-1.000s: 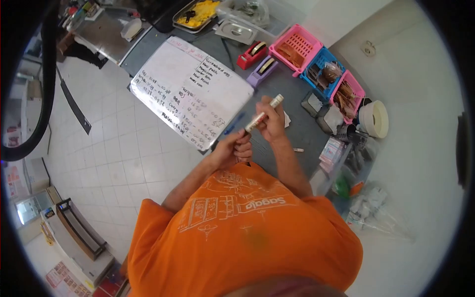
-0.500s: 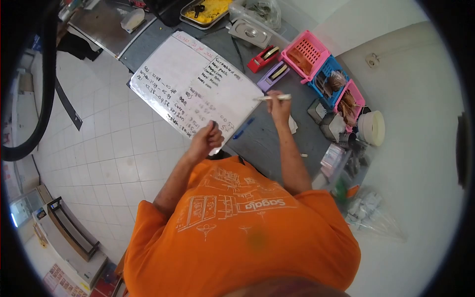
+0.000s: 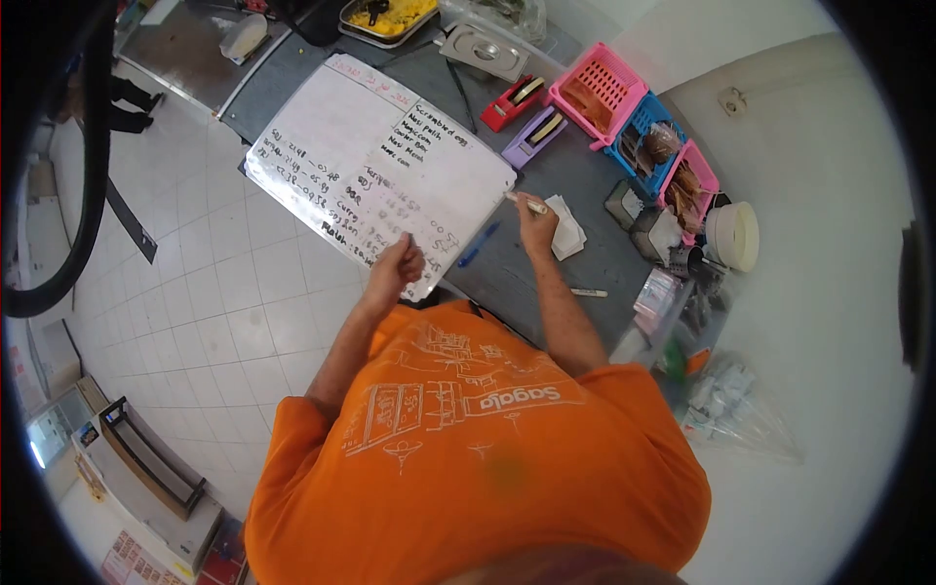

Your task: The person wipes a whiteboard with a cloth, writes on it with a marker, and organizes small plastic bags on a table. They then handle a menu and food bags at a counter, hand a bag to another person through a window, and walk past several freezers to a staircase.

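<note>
A whiteboard (image 3: 322,127) with handwritten lists in black and a red line at its top lies on the grey counter. My right hand (image 3: 536,232) is closed around a white marker (image 3: 532,205), held just off the board's right corner. Over the board's lower edge, my left hand (image 3: 398,265) is closed, with a small dark tip showing at its fingers. What that tip belongs to I cannot make out. A blue pen (image 3: 479,244) lies between the hands, beside the board. White paper sheets (image 3: 567,229) and another white marker (image 3: 589,292) rest right of my right hand.
A red tape dispenser (image 3: 512,104) and a purple one (image 3: 534,136) stand past the board. Pink (image 3: 624,80) and blue (image 3: 624,127) baskets, metal containers and a white tub (image 3: 733,237) line the right wall. A tray of yellow food (image 3: 398,21) is at the back.
My right hand has come down and nearer, its marker shifting off the board's corner. My left hand has moved slightly left. The paper and second marker show more fully.
</note>
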Demonstrator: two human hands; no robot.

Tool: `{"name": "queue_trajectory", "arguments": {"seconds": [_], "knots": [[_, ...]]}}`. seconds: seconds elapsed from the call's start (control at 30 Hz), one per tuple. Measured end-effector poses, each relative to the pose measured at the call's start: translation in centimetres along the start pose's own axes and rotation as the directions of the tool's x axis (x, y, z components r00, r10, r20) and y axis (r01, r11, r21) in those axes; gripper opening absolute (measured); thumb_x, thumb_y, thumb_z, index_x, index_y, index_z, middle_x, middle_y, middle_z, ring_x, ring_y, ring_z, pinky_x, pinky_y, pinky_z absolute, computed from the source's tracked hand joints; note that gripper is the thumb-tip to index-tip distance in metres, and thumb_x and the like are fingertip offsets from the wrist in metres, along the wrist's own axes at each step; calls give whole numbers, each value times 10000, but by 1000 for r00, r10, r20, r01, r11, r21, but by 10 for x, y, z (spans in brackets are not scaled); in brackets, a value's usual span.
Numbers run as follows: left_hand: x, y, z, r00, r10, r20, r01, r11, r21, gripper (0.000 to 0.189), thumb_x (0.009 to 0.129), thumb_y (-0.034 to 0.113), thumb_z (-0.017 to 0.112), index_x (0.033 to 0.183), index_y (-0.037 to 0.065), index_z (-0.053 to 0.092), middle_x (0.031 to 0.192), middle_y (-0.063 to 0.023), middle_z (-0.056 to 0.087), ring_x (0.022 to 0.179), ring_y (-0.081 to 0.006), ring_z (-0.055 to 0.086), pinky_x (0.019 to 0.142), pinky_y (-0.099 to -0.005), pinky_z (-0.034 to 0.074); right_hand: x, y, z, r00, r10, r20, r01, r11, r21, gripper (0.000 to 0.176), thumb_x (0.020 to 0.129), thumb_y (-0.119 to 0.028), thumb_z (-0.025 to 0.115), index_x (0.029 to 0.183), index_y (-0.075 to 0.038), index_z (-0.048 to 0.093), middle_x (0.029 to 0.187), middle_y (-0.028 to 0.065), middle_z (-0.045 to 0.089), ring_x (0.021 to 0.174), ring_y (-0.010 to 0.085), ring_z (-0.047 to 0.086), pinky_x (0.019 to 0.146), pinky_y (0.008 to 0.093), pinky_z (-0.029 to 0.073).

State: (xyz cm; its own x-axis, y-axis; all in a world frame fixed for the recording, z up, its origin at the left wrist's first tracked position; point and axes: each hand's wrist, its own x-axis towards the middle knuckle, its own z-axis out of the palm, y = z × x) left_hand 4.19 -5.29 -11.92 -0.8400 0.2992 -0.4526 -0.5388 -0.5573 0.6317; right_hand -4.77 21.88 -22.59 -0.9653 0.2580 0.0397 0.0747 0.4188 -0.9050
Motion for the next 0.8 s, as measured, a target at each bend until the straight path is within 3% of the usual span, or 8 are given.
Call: {"name": "queue_trajectory", "arguments": {"seconds": [0.07,0.13,0.37,0.5,0.57,0.63,0.73,0.8], "knots": [[1,-2,-1,1000,6,-27,-6,1000,-2,370,979,360,351,693,128,313,596,42,231,544,-87,234,508,-240,222,2,1,-1,1000,4,-11,-3,996,93,244,852,-219,633,942,2,681,747,76,678,630,96,605,571,243,476],[3,-7,-3,1000,16,-12,-16,1000,16,369,979,358,352,693,127,314,595,42,230,544,-87,235,508,-241,223,5,9,-2,998,10,66,0,989,-149,230,821,-270,634,918,-72,697,831,126,687,756,270,663,692,332,506],[3,-11,1,1000,11,-8,-11,1000,18,367,979,353,352,694,124,315,594,39,224,543,-92,232,509,-248,228,10,-5,-6,990,116,77,-102,981,-162,204,815,-258,619,909,-93,695,842,102,686,807,280,637,767,332,482],[0,-15,1,999,13,-40,-12,999,45,376,979,357,349,691,115,341,592,33,256,546,-94,248,515,-243,236,24,-5,-31,984,-114,-139,103,991,-86,211,781,-197,628,956,-84,662,926,143,634,926,309,599,835,372,456],[1,-19,-5,995,61,-75,-34,945,326,387,979,342,361,700,77,402,604,16,329,567,-99,313,540,-244,284,27,-10,-50,962,-143,-233,126,988,-86,229,774,-181,630,982,-86,649,962,158,607,957,322,585,849,389,451],[4,-25,-1,994,101,-33,-75,888,453,388,978,335,370,714,57,431,619,8,368,589,-102,351,562,-246,312,25,-8,-66,998,-67,3,53,767,-640,305,785,-173,627,1087,-133,619,1013,173,564,990,345,562,840,411,459],[11,-30,11,994,98,47,-106,790,604,385,976,324,385,744,29,474,646,-5,429,630,-107,410,607,-250,358,-3,6,-76,978,179,104,-19,578,-816,331,792,-161,625,1123,-163,607,1021,170,573,987,351,561,830,411,466],[16,-32,20,995,60,77,-95,767,634,380,975,320,390,760,21,486,658,-10,450,649,-109,430,629,-253,376,-15,26,-79,991,60,119,57,621,-782,350,792,-152,621,1141,-162,600,1022,175,564,967,361,565,805,422,471]]}}
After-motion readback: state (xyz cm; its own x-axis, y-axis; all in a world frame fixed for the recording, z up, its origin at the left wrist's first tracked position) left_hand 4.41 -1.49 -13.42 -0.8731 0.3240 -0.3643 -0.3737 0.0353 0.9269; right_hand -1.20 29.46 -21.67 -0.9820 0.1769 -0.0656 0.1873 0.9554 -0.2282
